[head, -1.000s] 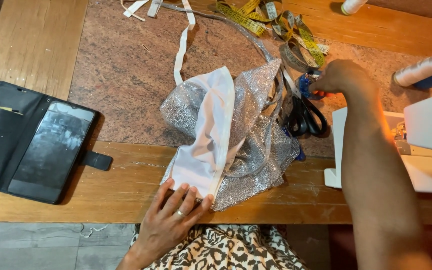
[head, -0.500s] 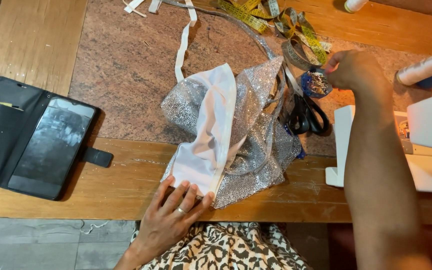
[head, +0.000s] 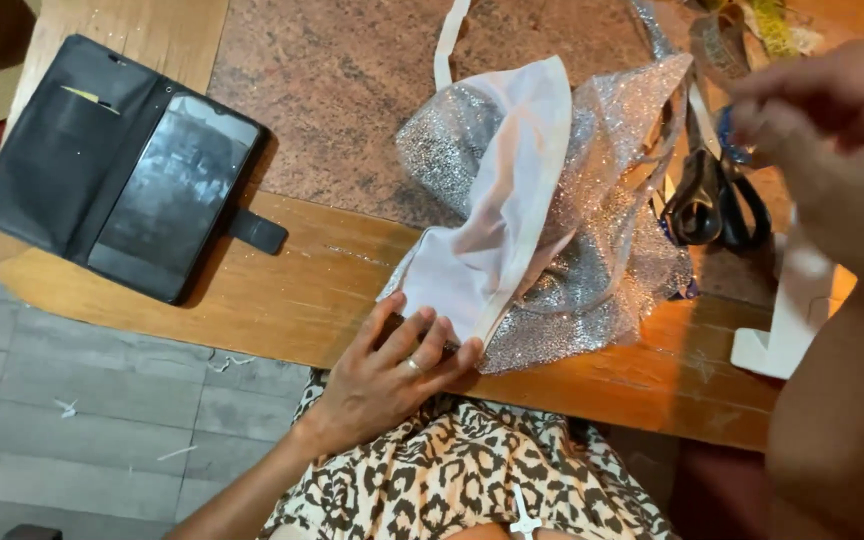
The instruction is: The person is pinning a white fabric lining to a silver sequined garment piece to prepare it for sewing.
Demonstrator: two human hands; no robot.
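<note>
A piece of white fabric (head: 492, 210) lies over silver glitter fabric (head: 602, 270) on the wooden table (head: 282, 300). My left hand (head: 392, 375) rests at the table's near edge, its fingers pressing and holding the lower corner of the white fabric. Raised at the upper right and blurred is my right hand (head: 832, 120). Its fingertips are pinched together over a small blue object (head: 735, 138), just above the black-handled scissors (head: 714, 200).
A phone in an open black wallet case (head: 142, 170) lies at the table's left. A white strap (head: 447, 40) and a yellow measuring tape (head: 774, 20) lie at the back. A white machine base (head: 797, 310) stands right. Leopard-print cloth (head: 472, 480) covers my lap; grey floor tiles left.
My right hand lifted away from the scissors, pinching a small blue object, and came up toward the camera. The left hand stayed on the fabric corner. The view moved closer.
</note>
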